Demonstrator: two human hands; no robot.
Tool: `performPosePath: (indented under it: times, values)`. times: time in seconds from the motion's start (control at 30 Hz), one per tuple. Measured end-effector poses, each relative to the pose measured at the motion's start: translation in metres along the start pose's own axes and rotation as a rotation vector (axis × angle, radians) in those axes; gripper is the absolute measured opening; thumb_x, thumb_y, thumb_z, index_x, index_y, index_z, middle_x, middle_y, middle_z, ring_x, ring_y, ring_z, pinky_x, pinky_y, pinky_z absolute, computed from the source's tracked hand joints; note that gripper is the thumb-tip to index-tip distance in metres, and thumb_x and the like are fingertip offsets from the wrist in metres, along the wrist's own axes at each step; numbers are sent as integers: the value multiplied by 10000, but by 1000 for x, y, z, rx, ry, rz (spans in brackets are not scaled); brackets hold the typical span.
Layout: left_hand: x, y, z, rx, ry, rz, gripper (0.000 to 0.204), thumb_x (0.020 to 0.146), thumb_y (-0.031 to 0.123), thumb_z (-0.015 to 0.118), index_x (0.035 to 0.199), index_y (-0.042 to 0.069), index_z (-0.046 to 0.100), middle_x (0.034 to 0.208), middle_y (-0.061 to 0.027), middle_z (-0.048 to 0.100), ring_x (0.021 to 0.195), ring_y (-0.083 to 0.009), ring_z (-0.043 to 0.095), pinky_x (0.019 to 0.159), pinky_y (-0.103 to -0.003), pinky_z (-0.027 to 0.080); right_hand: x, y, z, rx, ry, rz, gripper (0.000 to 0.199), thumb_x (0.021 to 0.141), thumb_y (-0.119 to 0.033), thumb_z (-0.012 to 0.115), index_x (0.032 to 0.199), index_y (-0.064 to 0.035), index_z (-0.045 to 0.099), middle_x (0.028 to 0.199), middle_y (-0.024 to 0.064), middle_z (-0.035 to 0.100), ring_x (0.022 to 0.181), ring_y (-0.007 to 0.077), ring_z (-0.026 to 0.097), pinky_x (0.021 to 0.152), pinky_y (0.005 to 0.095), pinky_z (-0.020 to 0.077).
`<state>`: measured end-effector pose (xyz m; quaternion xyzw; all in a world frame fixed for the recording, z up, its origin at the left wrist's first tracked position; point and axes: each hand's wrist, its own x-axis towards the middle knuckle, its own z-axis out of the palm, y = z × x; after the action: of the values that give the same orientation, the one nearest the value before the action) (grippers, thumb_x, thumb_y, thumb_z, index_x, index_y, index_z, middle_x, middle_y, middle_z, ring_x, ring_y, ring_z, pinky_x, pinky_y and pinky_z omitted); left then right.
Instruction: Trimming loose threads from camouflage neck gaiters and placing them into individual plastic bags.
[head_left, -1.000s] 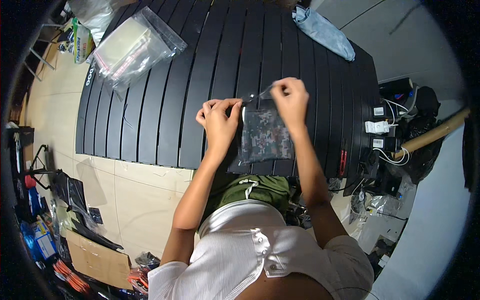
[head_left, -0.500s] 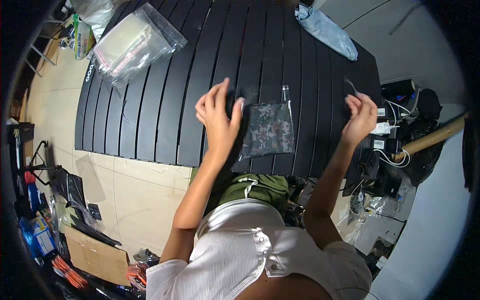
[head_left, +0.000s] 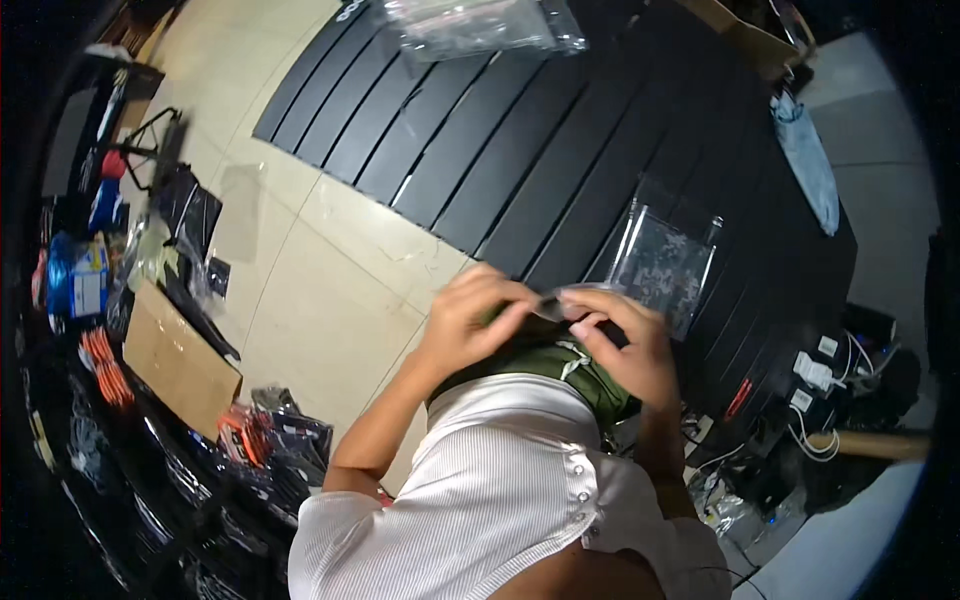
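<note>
1. While both hands meet at the centre of the frame, we see the left hand (head_left: 470, 320) and the right hand (head_left: 625, 345) pinching a small clear strip (head_left: 555, 300) between their fingertips, close to the body.
2. We judge each grip to be clenched on that strip, though what the strip is stays too small and blurred to tell.
3. Just right of the hands, a clear bag with a patterned dark filling (head_left: 665, 265) lies flat on the black slatted worktop (head_left: 520, 150), touched by neither hand.
4. We judge the bag already filled and laid down; whether it is sealed we cannot tell, and the strip is not yet put anywhere.
5. More clear bags (head_left: 470, 22) lie at the top edge of the frame, and a flat cardboard piece (head_left: 175, 355) rests on the floor at left.
</note>
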<state>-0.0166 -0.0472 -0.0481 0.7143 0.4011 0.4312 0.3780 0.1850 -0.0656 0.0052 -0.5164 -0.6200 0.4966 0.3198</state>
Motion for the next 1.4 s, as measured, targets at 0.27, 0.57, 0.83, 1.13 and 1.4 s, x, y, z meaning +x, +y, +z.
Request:
performPosePath:
  times: [0.27,0.57,0.83,1.13,1.4]
  values:
    - [-102,-177,-55,511,142,-628,220,801,77,546,1006,35,611,859,-121,638,687,-237,601,640,-317,475,0,21,-24,106,159,-16,384,834,-10,513,1201,70,436,1110,186,563,861,147,589,757,241,463]
    - [-153,-313,-53,444,74,-1106,569,853,188,476,1351,26,255,864,-149,661,696,-292,648,680,-396,496,-21,41,-69,30,550,121,320,885,-113,520,1171,29,496,1057,127,600,834,122,585,714,216,456]
    - [-107,-266,-60,410,271,-1296,461,873,478,437,803,49,590,712,-100,645,619,-212,631,602,-327,472,-34,83,-102,-53,724,195,301,893,-168,531,1145,-3,537,1048,83,616,860,104,579,702,210,454]
    - [11,-98,-15,232,812,-10,161,916,94,421,1030,2,489,960,-54,473,768,-107,435,699,-228,375,-18,118,-125,94,706,416,295,842,-198,603,1050,9,578,797,18,608,488,22,425,415,161,304]
    - [109,-19,81,-185,-121,-567,325,881,276,539,1019,-12,602,822,-69,641,548,-102,585,445,-217,438,16,112,-136,115,644,441,228,807,-153,635,930,38,618,603,34,571,392,57,463,329,182,300]
